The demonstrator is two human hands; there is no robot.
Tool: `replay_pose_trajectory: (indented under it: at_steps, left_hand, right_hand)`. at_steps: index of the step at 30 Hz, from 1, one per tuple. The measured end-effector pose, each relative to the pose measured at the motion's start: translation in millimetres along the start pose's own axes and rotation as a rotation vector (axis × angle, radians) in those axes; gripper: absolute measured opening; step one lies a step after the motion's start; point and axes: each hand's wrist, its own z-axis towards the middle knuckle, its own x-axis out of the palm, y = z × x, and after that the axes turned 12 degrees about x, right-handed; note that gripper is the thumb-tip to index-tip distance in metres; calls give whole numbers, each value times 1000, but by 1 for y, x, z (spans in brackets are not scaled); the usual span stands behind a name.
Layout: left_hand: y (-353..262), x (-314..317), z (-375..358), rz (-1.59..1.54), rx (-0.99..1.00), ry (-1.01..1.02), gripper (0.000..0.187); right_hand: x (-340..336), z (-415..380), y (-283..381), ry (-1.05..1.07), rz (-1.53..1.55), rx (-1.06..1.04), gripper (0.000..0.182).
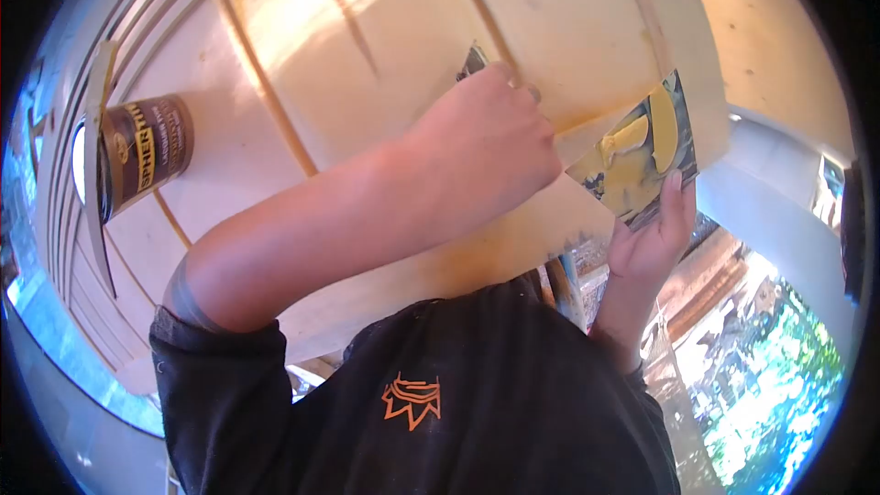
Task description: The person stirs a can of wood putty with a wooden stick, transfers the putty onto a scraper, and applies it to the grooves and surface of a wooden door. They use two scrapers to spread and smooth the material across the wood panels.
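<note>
My left arm reaches across the pale wooden surface (385,110). My left hand (500,128) is closed, knuckles up, round a putty knife whose dark, smeared blade corner (473,61) pokes out beyond the fingers; its handle is hidden. To the right, my right hand (655,229) grips the lower edge of a flat dark plate (674,96), fingers lying over its edge. Thick yellow filler (667,133) is spread on that plate. The two hands are close together but apart. Brownish-yellow filler strips (266,82) run along seams in the wood.
A brown labelled tin (151,147) stands on the wood at the left, with a long thin flat strip (96,174) across its open end. Layered curved edges (78,247) rim the wood on the left. Clutter and bright foliage (779,385) lie at lower right.
</note>
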Motion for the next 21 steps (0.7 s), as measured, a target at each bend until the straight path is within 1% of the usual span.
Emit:
replay_pose_trajectory:
  at_steps: [2,4,7,8,11,13,16,17,19,21]
  left_hand:
    - [0,-2,10,-4,15,61,10]
    - [-1,-7,14,18,32,48,10]
    - [0,-5,18,50,55,60,11]
    - [2,-4,19,60,60,66,11]
    - [-1,-7,20,99,84,50,12]
    - [-1,-5,23,41,70,-4,13]
    - [-1,-4,19,-34,65,-89,15]
    - [0,-4,15,-59,60,-116,15]
    - [-4,2,-1,-60,19,-73,16]
    - [-7,1,-20,-91,-24,-32,16]
  right_hand:
    - [-19,-10,3,-79,11,-42,39]
    - [-35,-22,4,-137,59,-68,37]
    - [-53,-41,6,-321,51,-83,35]
    - [-55,-45,4,-343,60,-94,35]
    - [-60,-58,1,-390,74,-120,35]
    - [-55,-67,0,-403,75,-139,35]
    - [-47,-79,0,-486,79,-138,35]
    - [-49,-82,-1,-456,85,-146,34]
    - [-62,-86,-5,-390,99,-154,34]
    - [-65,-89,-6,-429,99,-122,33]
